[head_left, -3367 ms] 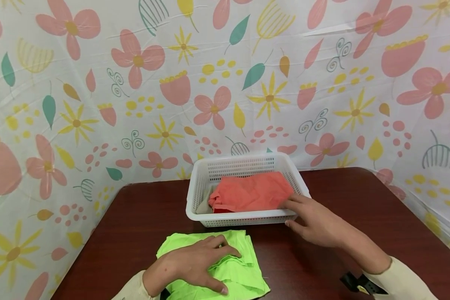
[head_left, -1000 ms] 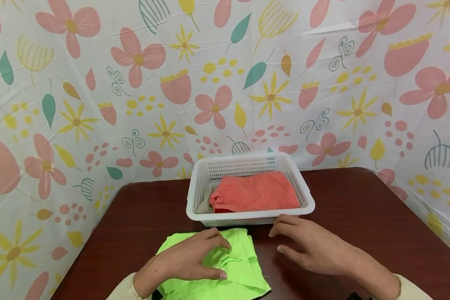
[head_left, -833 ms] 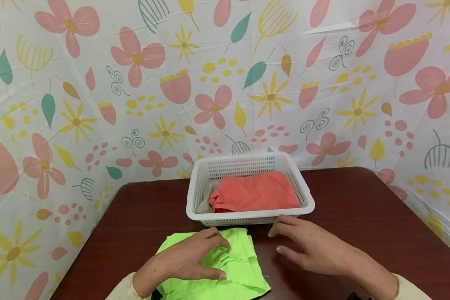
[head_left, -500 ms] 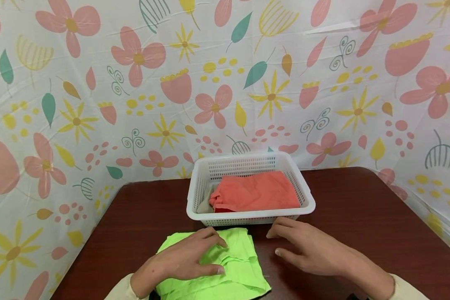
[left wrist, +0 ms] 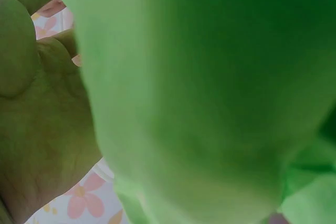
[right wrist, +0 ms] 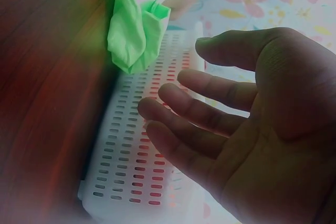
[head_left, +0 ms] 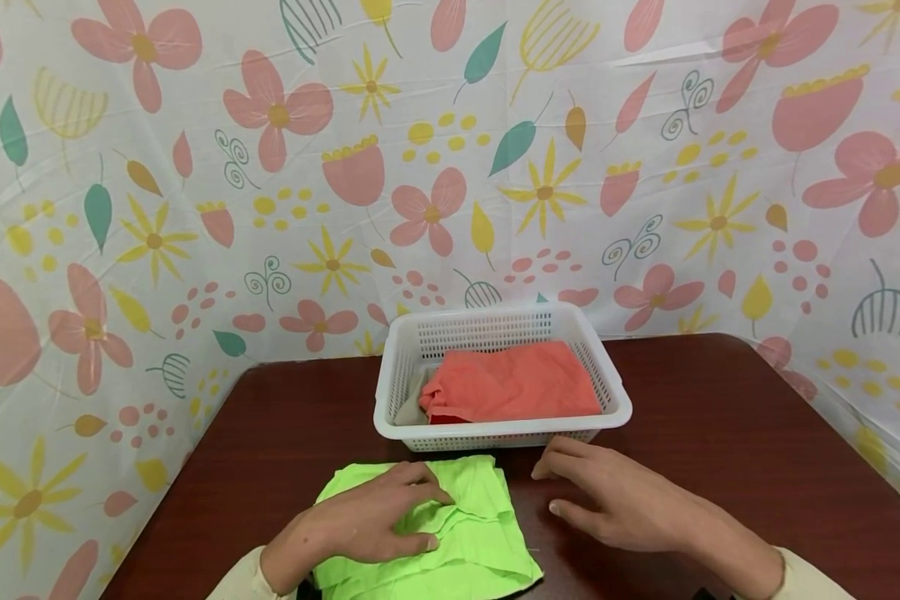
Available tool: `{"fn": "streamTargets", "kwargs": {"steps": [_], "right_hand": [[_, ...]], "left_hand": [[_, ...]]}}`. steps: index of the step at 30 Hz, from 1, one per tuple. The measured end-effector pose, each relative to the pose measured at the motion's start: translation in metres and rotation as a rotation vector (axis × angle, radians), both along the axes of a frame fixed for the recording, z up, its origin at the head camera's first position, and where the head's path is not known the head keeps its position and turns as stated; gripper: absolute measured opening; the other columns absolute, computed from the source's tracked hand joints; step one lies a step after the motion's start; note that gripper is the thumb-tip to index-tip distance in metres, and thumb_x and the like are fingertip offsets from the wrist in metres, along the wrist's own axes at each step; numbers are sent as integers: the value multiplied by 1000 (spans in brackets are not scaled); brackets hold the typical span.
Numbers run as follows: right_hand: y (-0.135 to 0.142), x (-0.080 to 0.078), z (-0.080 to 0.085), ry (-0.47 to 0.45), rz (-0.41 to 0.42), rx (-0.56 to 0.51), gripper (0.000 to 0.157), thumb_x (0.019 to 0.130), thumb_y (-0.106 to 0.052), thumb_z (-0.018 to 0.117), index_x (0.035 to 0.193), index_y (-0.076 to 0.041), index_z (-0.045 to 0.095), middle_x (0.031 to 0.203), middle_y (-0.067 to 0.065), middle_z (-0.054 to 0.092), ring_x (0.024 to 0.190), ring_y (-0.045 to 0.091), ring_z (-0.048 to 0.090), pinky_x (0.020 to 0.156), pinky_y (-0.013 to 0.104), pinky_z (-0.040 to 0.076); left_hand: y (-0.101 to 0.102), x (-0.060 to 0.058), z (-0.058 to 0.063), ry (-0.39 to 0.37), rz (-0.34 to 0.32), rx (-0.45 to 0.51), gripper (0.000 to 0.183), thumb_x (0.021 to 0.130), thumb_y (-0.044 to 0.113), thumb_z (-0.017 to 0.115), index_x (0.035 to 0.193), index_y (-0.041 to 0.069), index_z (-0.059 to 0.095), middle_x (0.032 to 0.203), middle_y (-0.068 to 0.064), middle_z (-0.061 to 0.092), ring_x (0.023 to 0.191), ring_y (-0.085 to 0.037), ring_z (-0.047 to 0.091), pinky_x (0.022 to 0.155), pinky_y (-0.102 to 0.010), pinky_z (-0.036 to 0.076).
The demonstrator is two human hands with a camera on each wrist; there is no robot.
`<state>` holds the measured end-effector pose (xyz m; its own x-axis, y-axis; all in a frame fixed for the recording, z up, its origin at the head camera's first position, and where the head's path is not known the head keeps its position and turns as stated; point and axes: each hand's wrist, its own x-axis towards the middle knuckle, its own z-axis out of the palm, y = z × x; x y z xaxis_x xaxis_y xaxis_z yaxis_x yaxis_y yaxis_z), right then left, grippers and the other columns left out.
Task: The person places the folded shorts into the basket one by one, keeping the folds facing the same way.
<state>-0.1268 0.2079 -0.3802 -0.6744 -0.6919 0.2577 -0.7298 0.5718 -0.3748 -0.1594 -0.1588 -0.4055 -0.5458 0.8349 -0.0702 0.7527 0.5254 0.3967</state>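
Note:
A folded lime-green cloth (head_left: 480, 537), possibly a garment, lies on the table in front of the basket. My left hand (head_left: 371, 518) rests over its left part with fingers loosely bent, pinching nothing that I can see. In the left wrist view the green cloth (left wrist: 199, 98) fills most of the picture beside the palm (left wrist: 47, 124). To the right of the cloth, my right hand (head_left: 618, 504) hovers by the front of the white basket (head_left: 487, 433), its fingers relaxed and holding nothing. The right wrist view shows those fingers (right wrist: 184, 135) apart from the basket's slotted wall (right wrist: 118, 145).
Inside the basket lie a folded coral-red cloth (head_left: 513, 383) and, at its left, a beige one (head_left: 412, 404). The dark reddish-brown table (head_left: 292, 417) ends at the back against a flower-printed white curtain (head_left: 435, 125).
My right hand has drawn back from the basket's front right corner and the coral cloth toward me. My left hand has slid slightly left over the green cloth.

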Motion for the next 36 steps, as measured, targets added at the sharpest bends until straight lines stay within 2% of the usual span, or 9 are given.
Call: {"fn": "streamTargets", "kwargs": {"steps": [6,13,22,30,36], "right_hand": [[-1,1,-1,-39,-1,9,32,100,-18,73,129,-30,64,122,-21,56,108,-2,58,90,27,55],[-3,3,-5,-59,-6,5,34,103,-22,71,135,-27,62,129,-19,56,110,2,60,92,28,56],[-13,2,-12,-103,-6,5,44,105,-28,70,145,-19,56,142,-10,52,119,9,61,97,31,56],[-19,1,-16,-152,-47,45,61,107,-46,62,155,-10,49,152,-3,48,127,14,59,102,37,55],[-22,-2,-23,-189,-83,65,74,106,-51,62,157,0,45,158,9,45,136,22,55,107,43,52]], "left_hand": [[1,2,-2,3,-9,-4,45,107,48,61,144,24,63,134,8,52,126,-9,49,105,-29,48],[2,4,-3,-2,-45,3,60,101,60,64,149,23,61,138,8,49,131,-10,45,106,-28,47],[7,6,-6,-25,-64,18,62,99,59,68,151,24,60,138,8,47,132,-8,43,107,-28,46],[13,9,-9,37,-79,42,62,99,62,65,149,24,61,137,8,48,129,-8,44,107,-27,44],[15,10,-10,49,-79,46,62,99,63,65,148,25,61,136,8,48,127,-7,44,106,-26,44]]}}
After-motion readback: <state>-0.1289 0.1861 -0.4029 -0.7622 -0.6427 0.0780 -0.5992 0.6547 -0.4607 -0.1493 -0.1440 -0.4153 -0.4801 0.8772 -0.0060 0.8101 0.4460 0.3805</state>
